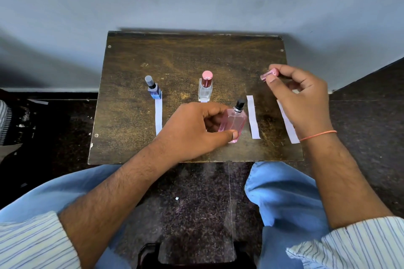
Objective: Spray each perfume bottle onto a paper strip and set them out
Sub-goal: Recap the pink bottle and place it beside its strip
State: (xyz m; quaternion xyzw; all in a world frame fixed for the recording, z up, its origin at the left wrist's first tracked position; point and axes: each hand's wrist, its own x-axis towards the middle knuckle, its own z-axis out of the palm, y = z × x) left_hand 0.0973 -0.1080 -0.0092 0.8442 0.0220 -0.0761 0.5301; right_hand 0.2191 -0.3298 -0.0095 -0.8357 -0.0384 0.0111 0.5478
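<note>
On the small dark wooden table (pixel 135 142), my left hand (pixel 192 129) grips a pink perfume bottle (pixel 234 124) whose black spray nozzle is bare. My right hand (pixel 299 98) holds its pink cap (pixel 270 76) up between thumb and fingers, to the right of the bottle. A blue bottle with a grey cap (pixel 154 89) stands at the far end of a paper strip (pixel 158 118). A clear bottle with a pink cap (pixel 205 87) stands in the middle, the strip in front of it mostly hidden by my left hand. Two more strips (pixel 253 118) (pixel 287 124) lie to the right.
A grey wall rises right behind the table's far edge. Dark speckled floor surrounds the table. My knees in blue trousers sit under the near edge, and a dark stool edge (pixel 150 253) shows below.
</note>
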